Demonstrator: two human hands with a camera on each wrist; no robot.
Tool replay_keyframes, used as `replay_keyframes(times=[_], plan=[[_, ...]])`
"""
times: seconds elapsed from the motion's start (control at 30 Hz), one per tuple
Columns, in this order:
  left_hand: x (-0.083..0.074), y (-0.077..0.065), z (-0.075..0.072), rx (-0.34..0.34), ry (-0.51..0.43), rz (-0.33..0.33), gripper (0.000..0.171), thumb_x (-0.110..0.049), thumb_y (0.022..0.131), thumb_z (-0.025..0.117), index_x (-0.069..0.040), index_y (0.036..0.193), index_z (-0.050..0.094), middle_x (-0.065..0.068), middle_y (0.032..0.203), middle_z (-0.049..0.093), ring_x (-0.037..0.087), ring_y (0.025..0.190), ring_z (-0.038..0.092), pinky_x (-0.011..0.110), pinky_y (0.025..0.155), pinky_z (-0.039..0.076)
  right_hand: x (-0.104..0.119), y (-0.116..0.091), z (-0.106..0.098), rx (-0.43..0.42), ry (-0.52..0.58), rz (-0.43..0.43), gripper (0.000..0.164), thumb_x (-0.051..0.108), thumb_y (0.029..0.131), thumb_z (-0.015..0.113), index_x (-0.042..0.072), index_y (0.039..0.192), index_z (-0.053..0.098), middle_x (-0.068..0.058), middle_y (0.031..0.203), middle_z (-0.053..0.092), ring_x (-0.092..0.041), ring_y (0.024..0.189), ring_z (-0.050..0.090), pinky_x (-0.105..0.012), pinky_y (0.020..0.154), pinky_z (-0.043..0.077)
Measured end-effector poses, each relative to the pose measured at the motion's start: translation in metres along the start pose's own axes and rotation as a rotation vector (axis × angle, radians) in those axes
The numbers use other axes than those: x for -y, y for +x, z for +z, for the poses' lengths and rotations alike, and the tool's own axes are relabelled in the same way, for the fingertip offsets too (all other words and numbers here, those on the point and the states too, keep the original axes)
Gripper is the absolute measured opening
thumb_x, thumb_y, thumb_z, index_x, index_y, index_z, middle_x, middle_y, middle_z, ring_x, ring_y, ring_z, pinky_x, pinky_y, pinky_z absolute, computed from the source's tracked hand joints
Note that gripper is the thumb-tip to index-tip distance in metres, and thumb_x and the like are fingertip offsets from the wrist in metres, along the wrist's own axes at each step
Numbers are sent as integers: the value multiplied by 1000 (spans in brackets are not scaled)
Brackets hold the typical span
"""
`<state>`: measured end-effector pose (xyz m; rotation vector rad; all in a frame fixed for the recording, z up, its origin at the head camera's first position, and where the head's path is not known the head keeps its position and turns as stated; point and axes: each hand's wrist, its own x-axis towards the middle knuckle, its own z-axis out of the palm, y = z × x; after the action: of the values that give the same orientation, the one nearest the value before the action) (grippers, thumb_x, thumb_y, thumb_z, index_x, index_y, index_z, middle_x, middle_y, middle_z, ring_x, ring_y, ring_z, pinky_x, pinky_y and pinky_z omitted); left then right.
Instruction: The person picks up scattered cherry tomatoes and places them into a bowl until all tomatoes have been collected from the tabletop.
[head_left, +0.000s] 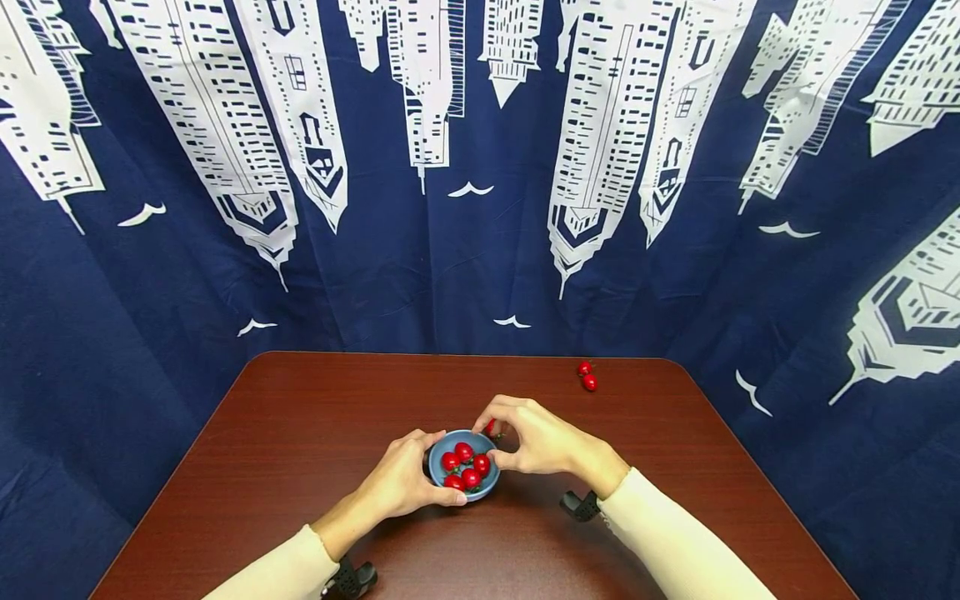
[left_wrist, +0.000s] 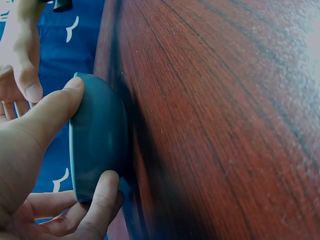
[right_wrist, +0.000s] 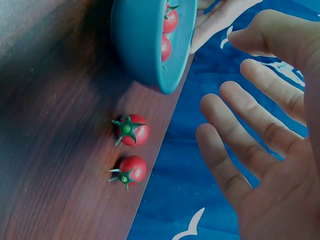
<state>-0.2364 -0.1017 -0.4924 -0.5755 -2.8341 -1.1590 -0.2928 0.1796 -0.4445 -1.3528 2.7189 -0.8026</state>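
My left hand (head_left: 408, 475) grips a small blue bowl (head_left: 444, 490), thumb at the near rim and fingers round the far left side. In the left wrist view the thumb and fingers pinch the bowl's wall (left_wrist: 97, 130). Several cherry tomatoes (head_left: 463, 452) lie inside. My right hand (head_left: 536, 437) hovers at the bowl's right rim; its fingers are spread with nothing between them in the right wrist view. There, two cherry tomatoes (right_wrist: 134, 130) with green stalks sit on the table beside the bowl. One tomato (head_left: 491, 427) shows partly behind the right hand in the head view.
Two more red tomatoes (head_left: 587, 377) lie near the far edge of the brown wooden table (head_left: 337, 400). A dark blue cloth (head_left: 450, 275) with white building prints hangs behind it. Each wrist carries a small black device (head_left: 581, 506).
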Motion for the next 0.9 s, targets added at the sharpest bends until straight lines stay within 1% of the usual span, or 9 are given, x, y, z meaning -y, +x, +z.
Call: replay_keyframes(times=[0.13,0.3,0.37,0.43,0.6,0.67,0.73,0.83,0.9], plan=[[-1,-1,1,9,-1,-13,104,-44,72,114,5,154,71,12,129,79,26,120,73,50,107,65,-4,-2,-3,-14,2,7,41,15,95,84,11,135,81,-7,127,81,-31,111,80,-51,101,69],[0,0,2,15,0,-14,104,-44,73,114,4,155,70,12,131,78,28,123,71,52,107,64,-15,-5,-5,-29,-8,24,46,16,95,84,16,141,82,-10,132,80,-30,109,80,-51,97,69],[0,1,3,12,0,-17,104,-44,73,114,3,155,70,12,131,78,29,124,71,52,108,64,-20,-6,-5,-24,-4,30,48,16,95,84,17,142,81,-11,134,79,-31,110,80,-52,98,69],[0,1,3,10,3,-20,104,-44,72,114,3,155,71,11,131,78,30,125,70,53,109,63,-25,-5,-6,-18,12,35,49,14,95,85,16,143,80,-13,137,77,-34,114,79,-54,102,69],[0,0,2,-1,8,-23,104,-44,71,114,2,154,72,11,131,79,31,126,71,54,110,62,-38,-3,-8,1,25,51,51,11,95,87,14,145,78,-8,142,72,-36,123,76,-58,108,67],[0,0,1,-1,7,-15,104,-44,70,115,2,153,72,12,131,79,30,125,72,54,110,63,-42,-3,-8,10,8,60,53,11,94,88,13,147,78,-5,145,71,-36,127,74,-57,109,67],[1,1,2,3,9,-9,105,-44,70,115,3,153,72,12,131,79,29,124,73,53,110,63,-46,-2,-7,24,-18,67,57,12,94,89,12,149,77,-5,147,70,-36,131,71,-55,109,66],[2,1,2,7,5,-5,105,-44,71,114,3,154,71,12,131,79,27,123,73,52,108,64,-51,0,-6,33,-75,63,60,14,93,91,12,151,76,-4,149,71,-34,135,68,-52,113,63],[2,2,2,7,1,-9,105,-44,71,115,3,154,71,12,132,79,27,124,74,51,108,64,-53,1,-5,32,-105,57,61,16,93,92,13,151,76,-3,150,71,-31,137,66,-52,115,60]])
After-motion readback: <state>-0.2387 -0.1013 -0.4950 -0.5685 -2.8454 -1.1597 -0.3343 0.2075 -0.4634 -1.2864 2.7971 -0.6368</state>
